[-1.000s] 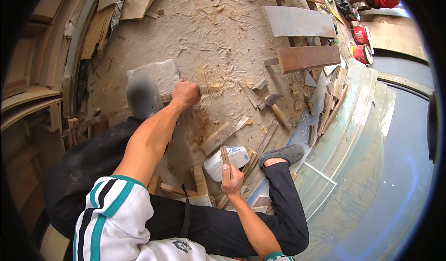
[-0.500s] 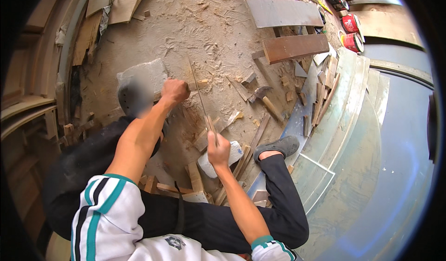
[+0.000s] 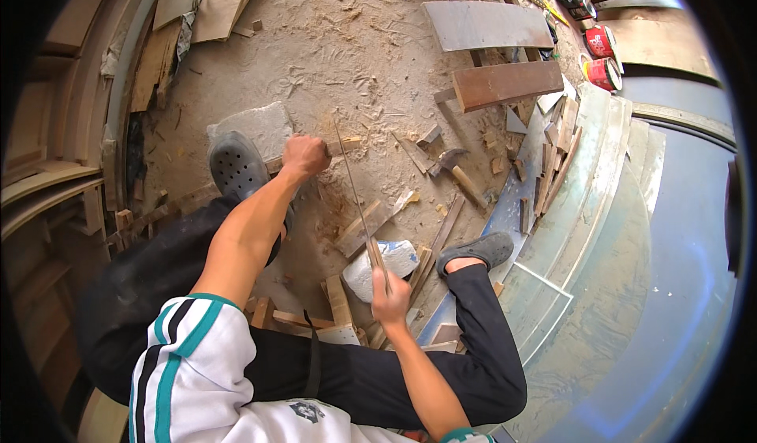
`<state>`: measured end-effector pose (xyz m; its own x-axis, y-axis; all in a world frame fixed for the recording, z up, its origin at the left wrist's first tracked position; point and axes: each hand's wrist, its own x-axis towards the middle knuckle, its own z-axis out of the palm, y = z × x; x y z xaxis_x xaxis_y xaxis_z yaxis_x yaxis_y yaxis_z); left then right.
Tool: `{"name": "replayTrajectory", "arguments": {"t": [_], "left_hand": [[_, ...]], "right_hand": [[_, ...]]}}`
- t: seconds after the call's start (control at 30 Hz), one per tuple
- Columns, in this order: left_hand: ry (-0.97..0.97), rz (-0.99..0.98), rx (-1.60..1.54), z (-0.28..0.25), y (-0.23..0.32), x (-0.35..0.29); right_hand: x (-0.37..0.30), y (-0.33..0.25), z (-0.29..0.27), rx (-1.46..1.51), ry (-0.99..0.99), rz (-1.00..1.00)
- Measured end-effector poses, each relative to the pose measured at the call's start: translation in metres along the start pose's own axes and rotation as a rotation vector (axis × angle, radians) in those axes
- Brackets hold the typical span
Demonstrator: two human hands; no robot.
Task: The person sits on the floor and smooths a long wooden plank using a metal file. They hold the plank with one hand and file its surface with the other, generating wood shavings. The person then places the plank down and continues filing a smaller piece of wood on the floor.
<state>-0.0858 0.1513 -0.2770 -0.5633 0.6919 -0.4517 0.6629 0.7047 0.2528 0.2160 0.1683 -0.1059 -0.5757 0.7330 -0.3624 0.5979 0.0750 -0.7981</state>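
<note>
My left hand (image 3: 306,156) is closed around a short wooden strip (image 3: 345,145), whose end sticks out to the right of my fist. A grey clog (image 3: 236,165) on my left foot rests beside that hand, over the strip's other end. My right hand (image 3: 391,295) grips the handle of a handsaw (image 3: 356,194), its thin blade slanting up and left. The blade crosses the strip just right of my left fist. Under the clog and strip lies a pale, rough block (image 3: 264,123). Near my right hand sits another white block (image 3: 377,268).
A hammer (image 3: 465,179) lies on the dusty floor to the right, among wood offcuts (image 3: 560,155). Slatted boards (image 3: 505,86) stand beyond, with red cans (image 3: 603,72) at far right. Glass-like sheets (image 3: 607,230) fill the right side; panels (image 3: 67,127) line the left.
My right hand has drawn the saw back toward my body, with the blade still across the strip. My left hand keeps its hold on the strip. The view has shifted slightly.
</note>
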Motion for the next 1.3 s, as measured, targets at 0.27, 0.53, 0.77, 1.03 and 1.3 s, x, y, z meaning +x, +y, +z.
{"name": "replayTrajectory", "arguments": {"t": [0.27,0.53,0.77,1.03,1.3], "left_hand": [[-0.012,0.004,-0.003,-0.004,0.002,0.003],[-0.027,0.052,-0.018,0.001,0.006,-0.002],[0.000,0.074,-0.010,-0.001,-0.001,0.003],[0.044,0.066,-0.034,-0.006,-0.005,0.002],[0.016,0.067,-0.016,-0.009,0.002,0.000]], "right_hand": [[0.030,0.015,0.024,-0.042,0.001,-0.067],[0.057,-0.010,0.032,-0.052,0.005,0.023],[0.005,-0.016,-0.008,-0.062,-0.010,-0.045],[0.007,-0.023,-0.005,-0.087,-0.024,-0.068],[0.038,-0.013,0.014,-0.088,-0.067,0.012]]}}
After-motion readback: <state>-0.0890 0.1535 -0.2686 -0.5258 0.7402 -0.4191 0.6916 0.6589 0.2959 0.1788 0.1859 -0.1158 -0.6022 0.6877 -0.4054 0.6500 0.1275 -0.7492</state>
